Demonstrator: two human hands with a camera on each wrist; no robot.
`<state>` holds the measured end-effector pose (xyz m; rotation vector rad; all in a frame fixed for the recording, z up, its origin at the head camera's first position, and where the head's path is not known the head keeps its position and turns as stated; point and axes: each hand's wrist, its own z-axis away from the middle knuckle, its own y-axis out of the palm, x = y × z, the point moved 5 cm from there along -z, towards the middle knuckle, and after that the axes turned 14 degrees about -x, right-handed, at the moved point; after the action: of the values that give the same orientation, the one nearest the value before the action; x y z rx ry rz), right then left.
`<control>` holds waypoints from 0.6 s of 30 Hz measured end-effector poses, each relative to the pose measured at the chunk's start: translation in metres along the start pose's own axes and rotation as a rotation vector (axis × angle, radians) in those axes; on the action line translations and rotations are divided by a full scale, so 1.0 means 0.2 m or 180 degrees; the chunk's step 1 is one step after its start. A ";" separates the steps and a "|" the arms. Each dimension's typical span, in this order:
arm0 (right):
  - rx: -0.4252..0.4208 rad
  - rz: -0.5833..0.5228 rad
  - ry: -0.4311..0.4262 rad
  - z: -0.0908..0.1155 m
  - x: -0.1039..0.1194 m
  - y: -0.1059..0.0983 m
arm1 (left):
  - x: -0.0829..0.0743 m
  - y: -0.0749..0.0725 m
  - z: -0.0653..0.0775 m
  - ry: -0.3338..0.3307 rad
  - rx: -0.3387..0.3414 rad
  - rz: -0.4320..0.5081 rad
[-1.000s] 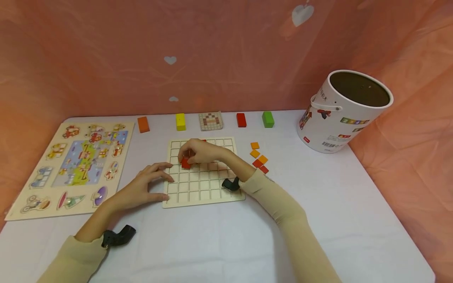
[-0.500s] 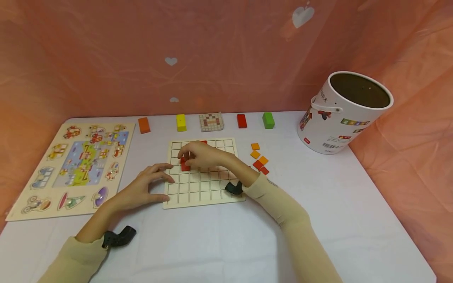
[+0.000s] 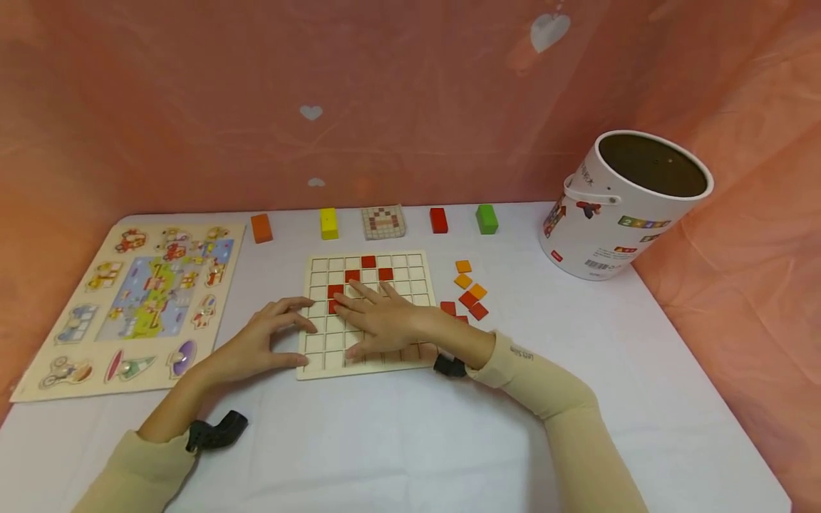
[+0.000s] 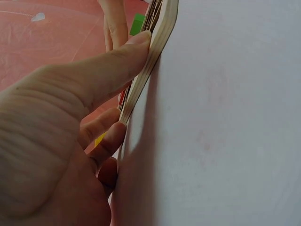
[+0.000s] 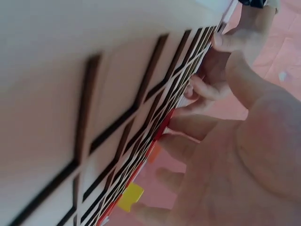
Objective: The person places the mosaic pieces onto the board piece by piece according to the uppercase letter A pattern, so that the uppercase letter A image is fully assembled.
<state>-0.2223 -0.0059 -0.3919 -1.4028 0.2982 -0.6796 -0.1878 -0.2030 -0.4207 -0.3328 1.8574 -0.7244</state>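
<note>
A pale wooden grid board lies on the white cloth in the head view, with several red square tiles set in its cells as a slanting row and peak. My right hand is spread over the middle of the board, its fingertips at the lowest left red tile, partly covering it. Along the board's left edge rests my left hand, thumb near the lower corner and fingertips higher up. The left wrist view shows that thumb touching the board's edge. Neither hand holds a tile.
Loose orange tiles and red tiles lie right of the board. Behind it stand orange, yellow, red and green blocks and a small pattern card. A picture puzzle lies left; a white bucket stands right.
My right hand has let go of a red tile at the board's left side, spread its fingers and shifted slightly down and right. The left hand stays where it was.
</note>
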 end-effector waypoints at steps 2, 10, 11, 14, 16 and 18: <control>0.0006 -0.0004 -0.0017 0.00 0.01 0.01 | 0.00 0.00 0.00 0.0012 -0.0009 -0.0011; -0.0027 -0.0238 -0.0084 0.01 0.01 -0.01 | 0.01 -0.01 0.01 -0.0019 0.0016 -0.0034; -0.0062 -0.0340 -0.0082 0.02 0.00 -0.02 | 0.00 -0.01 0.01 -0.0017 0.0018 -0.0033; -0.0276 -0.0772 -0.0037 0.07 -0.09 -0.06 | 0.01 0.00 0.01 -0.0011 0.0026 -0.0034; -0.0495 -0.1069 0.0028 0.13 -0.17 -0.09 | 0.01 0.00 0.00 -0.0007 0.0023 -0.0033; -0.0697 -0.1409 0.0148 0.20 -0.27 -0.11 | 0.01 0.00 0.01 -0.0003 0.0015 -0.0033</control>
<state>-0.2470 0.0567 -0.3738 -1.6843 0.0976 -1.0678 -0.1874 -0.2044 -0.4218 -0.3399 1.8541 -0.7353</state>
